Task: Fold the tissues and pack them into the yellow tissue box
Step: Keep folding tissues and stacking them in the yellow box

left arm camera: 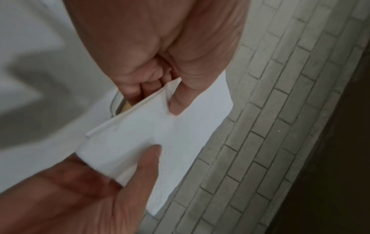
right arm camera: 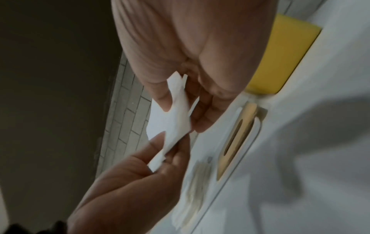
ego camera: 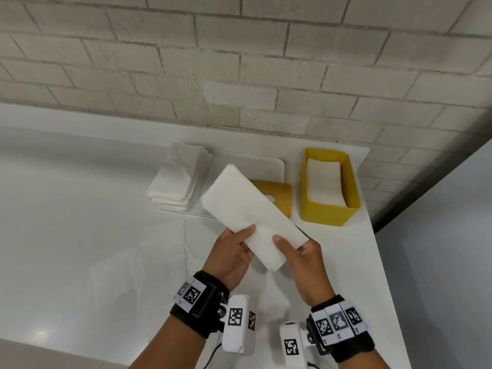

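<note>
Both hands hold one folded white tissue (ego camera: 247,209) as a long strip, raised slantwise above the table. My left hand (ego camera: 243,237) pinches its near end with the thumb on top, and my right hand (ego camera: 286,249) pinches the same end from the right. The left wrist view has the tissue (left arm camera: 160,134) between two thumbs; in the right wrist view the tissue (right arm camera: 170,123) is seen edge-on. The open yellow tissue box (ego camera: 330,211) stands at the far right with folded tissues (ego camera: 323,179) inside.
A white tray (ego camera: 269,163) at the back carries a stack of tissues (ego camera: 178,179) and the yellow slotted lid (ego camera: 279,193). Flat pale sheets (ego camera: 159,249) lie on the table at front left. The table's right edge (ego camera: 380,262) runs close beside the box. A brick wall stands behind.
</note>
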Available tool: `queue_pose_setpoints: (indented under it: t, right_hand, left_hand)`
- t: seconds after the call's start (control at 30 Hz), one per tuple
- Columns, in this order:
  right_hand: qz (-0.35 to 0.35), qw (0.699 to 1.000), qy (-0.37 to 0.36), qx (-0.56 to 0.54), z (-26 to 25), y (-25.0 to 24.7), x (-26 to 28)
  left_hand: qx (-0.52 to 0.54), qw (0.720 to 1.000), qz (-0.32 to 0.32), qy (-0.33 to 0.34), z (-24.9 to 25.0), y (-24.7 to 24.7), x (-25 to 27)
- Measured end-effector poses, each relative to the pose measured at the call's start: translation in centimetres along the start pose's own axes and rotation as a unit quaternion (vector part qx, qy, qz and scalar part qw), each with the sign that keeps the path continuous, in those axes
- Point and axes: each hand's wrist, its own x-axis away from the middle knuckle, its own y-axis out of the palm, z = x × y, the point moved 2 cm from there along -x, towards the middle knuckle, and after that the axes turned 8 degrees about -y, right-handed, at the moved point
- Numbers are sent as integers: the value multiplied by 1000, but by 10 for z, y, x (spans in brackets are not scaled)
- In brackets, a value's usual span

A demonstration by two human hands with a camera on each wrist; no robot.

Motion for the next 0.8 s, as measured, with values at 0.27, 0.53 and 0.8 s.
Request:
queue_pose_setpoints:
  t: [0.27,0.53,0.8]
  right_hand:
    - [-6,999,16,-28,-7,-2,4]
    - [93,985,43,-141,-20,-49,-18]
    - [320,868,58,-374,-25,-82,-74]
  left_hand:
    - [38,998,34,35,26,-10,2]
    - [22,975,146,169,95,-55,17]
    - [-301,914,217,164,59,-99,54]
